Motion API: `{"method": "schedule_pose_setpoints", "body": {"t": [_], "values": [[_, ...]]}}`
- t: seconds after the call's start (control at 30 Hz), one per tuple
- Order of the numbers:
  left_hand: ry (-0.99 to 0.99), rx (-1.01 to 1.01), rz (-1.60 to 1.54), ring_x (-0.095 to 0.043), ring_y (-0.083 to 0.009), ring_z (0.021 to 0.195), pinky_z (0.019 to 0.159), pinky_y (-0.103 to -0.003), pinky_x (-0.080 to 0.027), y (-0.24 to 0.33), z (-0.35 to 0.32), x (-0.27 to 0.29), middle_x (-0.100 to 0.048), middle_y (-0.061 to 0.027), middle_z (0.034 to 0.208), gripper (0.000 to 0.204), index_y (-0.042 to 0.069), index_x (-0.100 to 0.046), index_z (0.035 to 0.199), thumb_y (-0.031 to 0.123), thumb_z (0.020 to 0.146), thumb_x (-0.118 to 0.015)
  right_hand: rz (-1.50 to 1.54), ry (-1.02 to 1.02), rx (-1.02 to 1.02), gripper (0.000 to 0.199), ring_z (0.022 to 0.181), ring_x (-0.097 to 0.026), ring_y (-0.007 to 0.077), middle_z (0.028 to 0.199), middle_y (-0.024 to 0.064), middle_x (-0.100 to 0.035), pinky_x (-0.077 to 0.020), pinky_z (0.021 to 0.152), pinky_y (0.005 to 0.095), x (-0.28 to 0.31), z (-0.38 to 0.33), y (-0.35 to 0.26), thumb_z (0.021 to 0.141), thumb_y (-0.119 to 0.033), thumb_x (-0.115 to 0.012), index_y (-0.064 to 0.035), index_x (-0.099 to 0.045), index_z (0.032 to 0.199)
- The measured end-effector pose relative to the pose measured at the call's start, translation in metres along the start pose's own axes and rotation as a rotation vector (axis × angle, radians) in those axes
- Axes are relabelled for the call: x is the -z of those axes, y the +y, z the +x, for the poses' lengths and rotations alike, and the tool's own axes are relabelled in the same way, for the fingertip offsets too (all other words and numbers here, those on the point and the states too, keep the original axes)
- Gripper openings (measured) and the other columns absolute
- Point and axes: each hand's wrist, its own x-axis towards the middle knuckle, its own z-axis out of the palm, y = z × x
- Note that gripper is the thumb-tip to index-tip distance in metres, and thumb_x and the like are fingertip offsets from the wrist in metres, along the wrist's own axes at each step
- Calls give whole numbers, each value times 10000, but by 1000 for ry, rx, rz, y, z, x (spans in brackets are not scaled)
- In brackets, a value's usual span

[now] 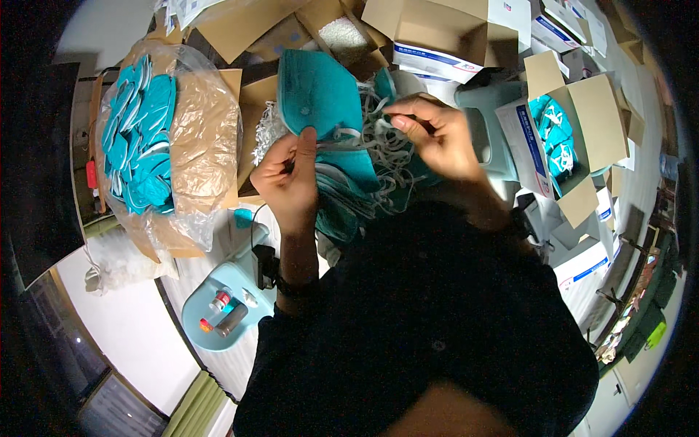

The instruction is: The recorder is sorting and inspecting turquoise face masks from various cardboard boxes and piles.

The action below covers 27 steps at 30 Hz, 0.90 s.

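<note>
My left hand (285, 173) pinches the lower edge of a teal face mask (317, 89) between thumb and fingers, holding it up in front of me. To its right, my right hand (445, 138) has thumb and forefinger pressed together at a thin white strap (384, 109); the exact grip is partly hidden. Below and between the hands lies a stack of teal masks (349, 169), with a tangle of white elastic straps (393, 154) along its right side. Part of the stack is covered by my left hand and dark clothing.
At the left, a plastic-lined carton (207, 138) holds loose teal mask pieces (142, 138). Cardboard boxes (437, 29) stand at the back; an open box (524, 146) of masks is at the right. A pale blue stool (200, 313) carries small bottles at lower left.
</note>
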Motion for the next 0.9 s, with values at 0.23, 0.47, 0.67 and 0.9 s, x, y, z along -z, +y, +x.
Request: {"method": "schedule_pose_setpoints", "body": {"t": [0.23,0.47,0.67,0.9], "values": [[-60,-36,132,-452,-32,602,557,-181,-343,3,-7,-8,-577,33,672,63,-31,-659,801,18,838,-670,299,24,148,99,679,-573,109,816,64,-623,-448,603,244,-47,-7,9,813,-9,-664,-16,-624,903],[583,89,80,-437,-34,603,538,-192,-339,-51,31,68,-546,42,653,184,34,-632,731,144,877,-654,231,17,114,105,657,-566,116,738,69,-623,-443,596,240,6,-38,-22,866,-22,-602,7,-612,766],[-155,9,190,-471,-38,641,578,-214,-369,-37,29,49,-597,43,718,128,23,-678,818,132,879,-649,-60,-356,-141,149,818,-629,139,926,92,-666,-506,727,289,18,-31,-7,838,-72,-657,-27,-663,981],[-115,295,-193,-574,-88,736,708,-217,-463,-35,23,-3,-661,-20,818,254,10,-670,1007,234,939,-572,312,34,-84,168,875,-586,89,961,46,-681,-468,830,273,-9,3,-21,929,-71,-553,8,-631,1056]]}}
